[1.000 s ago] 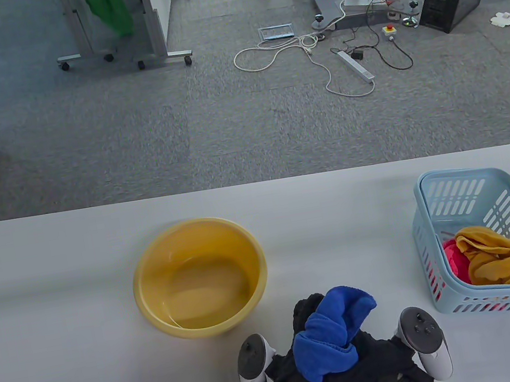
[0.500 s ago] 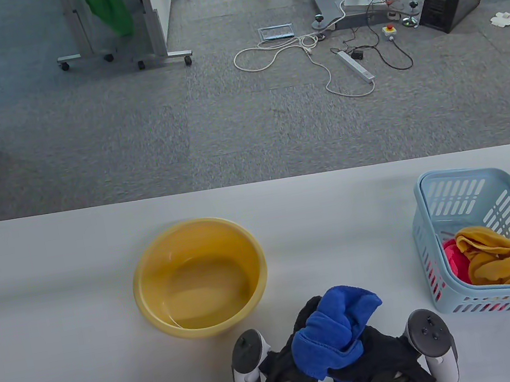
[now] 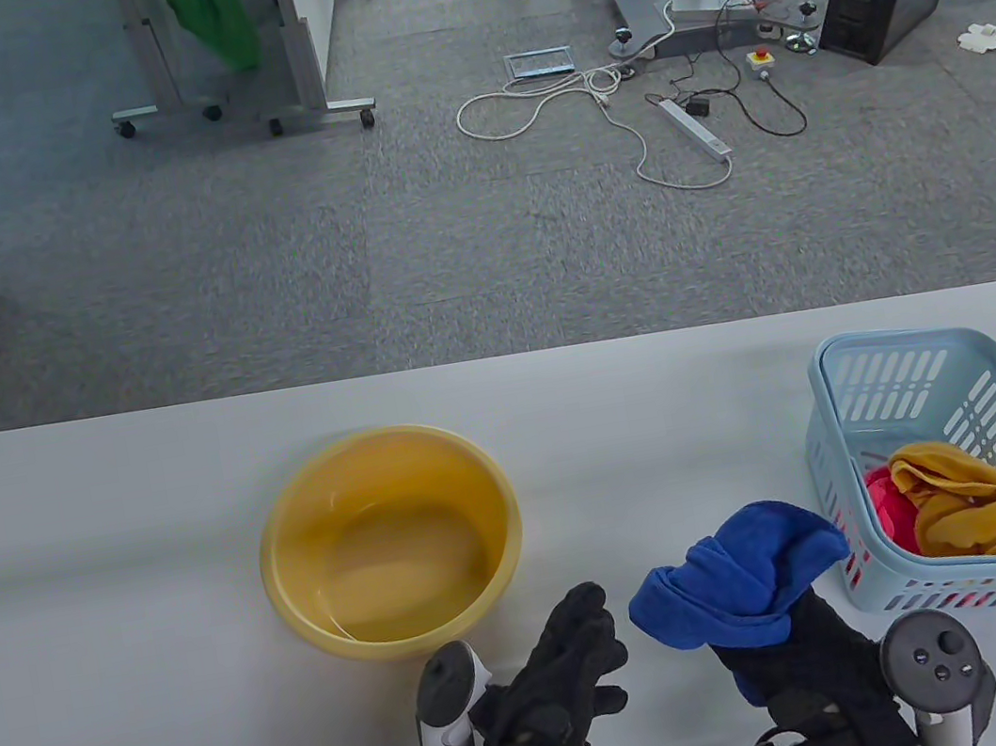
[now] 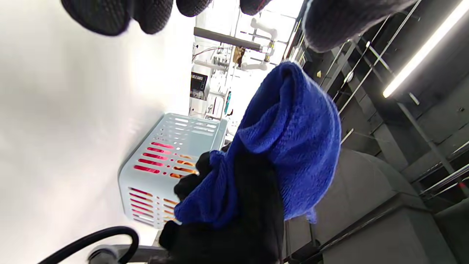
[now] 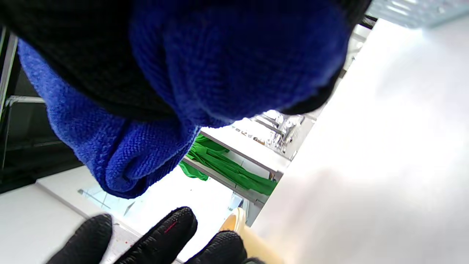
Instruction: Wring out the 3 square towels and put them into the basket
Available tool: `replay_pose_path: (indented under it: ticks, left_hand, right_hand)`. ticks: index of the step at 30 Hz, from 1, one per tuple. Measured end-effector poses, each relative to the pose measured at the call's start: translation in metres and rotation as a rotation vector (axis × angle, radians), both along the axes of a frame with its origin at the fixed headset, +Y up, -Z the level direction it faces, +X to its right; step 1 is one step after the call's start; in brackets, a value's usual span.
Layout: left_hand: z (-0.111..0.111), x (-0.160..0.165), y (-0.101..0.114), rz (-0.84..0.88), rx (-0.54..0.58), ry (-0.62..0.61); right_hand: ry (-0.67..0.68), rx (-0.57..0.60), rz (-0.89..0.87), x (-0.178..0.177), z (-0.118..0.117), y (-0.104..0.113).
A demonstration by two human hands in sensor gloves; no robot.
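Your right hand has the blue towel bunched in its fingers, held up just beside the basket, so it's ready to drop in. Your left hand is empty, fingers relaxed over the counter. Two towels sit in the basket's near end; the far end has room. The basin is well clear of the basket.

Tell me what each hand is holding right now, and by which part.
The right hand grips the blue towel by its lower bunched end; the rest sticks up above the fingers. The left hand holds nothing, its fingers straight.
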State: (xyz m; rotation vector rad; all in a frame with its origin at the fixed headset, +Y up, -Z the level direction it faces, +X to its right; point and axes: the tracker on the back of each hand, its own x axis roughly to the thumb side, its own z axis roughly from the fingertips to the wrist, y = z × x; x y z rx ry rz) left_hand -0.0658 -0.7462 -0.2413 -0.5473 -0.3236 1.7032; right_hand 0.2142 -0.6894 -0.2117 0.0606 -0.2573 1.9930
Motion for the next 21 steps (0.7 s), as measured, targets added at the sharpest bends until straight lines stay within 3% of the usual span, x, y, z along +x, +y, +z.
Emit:
replay_pose_path:
  ticks: [4,7,13,18,21]
  left_hand:
    - [0.007,0.005,0.005,0.057,-0.11,-0.06]
    - [0.008,0.003,0.009,0.055,-0.095,-0.092]
    - [0.011,0.007,0.018,0.264,-0.14,-0.25]
    - [0.01,0.006,0.02,0.218,-0.106,-0.326]
    - [0.011,0.007,0.016,0.129,-0.12,-0.248]
  right_hand:
    - [-0.011,0.145,0.289,-0.019,0.006,0.01]
    - [-0.009,0.225,0.48,-0.036,0.012,0.013]
    - [0.01,0.366,0.824,-0.072,0.026,0.019]
    - [-0.022,0.42,1.017,-0.091,0.036,0.02]
    - [-0.016,0.439,1.1,-0.101,0.039,0.015]
